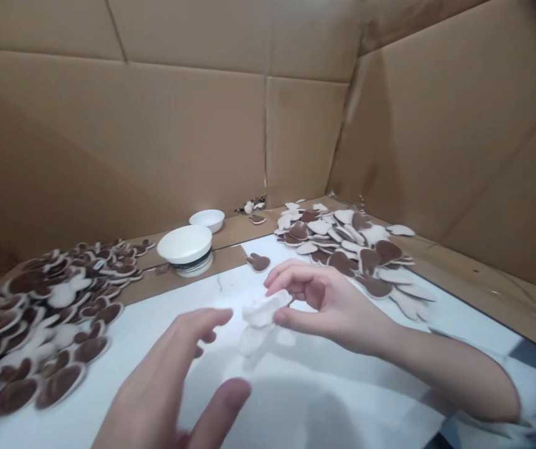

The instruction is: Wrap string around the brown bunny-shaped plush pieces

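Note:
A soft-looking white piece (264,310) is pinched between the thumb and fingers of my right hand (312,296), above the white board (361,368). Blur hides its exact shape; more white material hangs or lies just beneath it. My left hand (169,368) is to the left, thumb and fingers spread, facing the white piece without touching it. Beyond my right hand, a single brown rabbit-head-shaped patch with a pale edge (258,262) lies flat on the board.
A heap of brown-and-white patches (67,299) spreads along the left. Another pile (343,237) lies at the back right. Two white bowls stand at the back, a nearer one (184,244) and a farther one (207,219). Cardboard walls (179,137) enclose the back and right side.

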A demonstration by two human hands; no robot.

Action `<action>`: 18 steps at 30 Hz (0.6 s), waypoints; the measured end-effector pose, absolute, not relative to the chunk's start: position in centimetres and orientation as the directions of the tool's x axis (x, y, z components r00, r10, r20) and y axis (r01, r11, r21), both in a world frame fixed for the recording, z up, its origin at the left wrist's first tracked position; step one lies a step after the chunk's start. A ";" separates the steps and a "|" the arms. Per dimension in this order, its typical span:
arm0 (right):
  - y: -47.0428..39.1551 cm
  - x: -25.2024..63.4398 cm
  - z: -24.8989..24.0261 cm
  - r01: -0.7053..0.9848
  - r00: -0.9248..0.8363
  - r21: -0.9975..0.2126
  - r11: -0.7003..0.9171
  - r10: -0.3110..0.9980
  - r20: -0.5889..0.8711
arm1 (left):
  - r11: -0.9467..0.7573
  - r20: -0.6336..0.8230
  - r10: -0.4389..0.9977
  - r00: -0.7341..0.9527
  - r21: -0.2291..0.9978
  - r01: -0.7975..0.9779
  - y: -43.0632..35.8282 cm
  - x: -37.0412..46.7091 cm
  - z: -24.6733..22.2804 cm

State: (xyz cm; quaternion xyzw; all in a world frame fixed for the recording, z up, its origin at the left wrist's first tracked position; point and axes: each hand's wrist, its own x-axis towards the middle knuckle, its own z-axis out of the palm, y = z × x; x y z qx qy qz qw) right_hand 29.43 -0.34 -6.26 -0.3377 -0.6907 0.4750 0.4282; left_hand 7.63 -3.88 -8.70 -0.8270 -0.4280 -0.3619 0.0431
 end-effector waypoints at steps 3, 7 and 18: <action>-0.4 27.5 -6.5 0.007 -0.511 -0.972 0.235 0.836 0.199 | -0.592 0.534 0.767 0.355 0.379 0.711 -3.9 8.2 -7.6; -0.4 26.4 -6.8 -0.055 -0.577 -0.989 0.135 0.804 0.142 | -0.496 0.473 0.849 0.237 0.555 0.668 -3.4 8.5 -7.1; 0.1 26.1 -6.2 0.154 -0.588 -0.957 0.246 0.801 0.111 | -0.404 0.450 0.893 0.032 0.766 0.501 -3.8 8.2 -5.9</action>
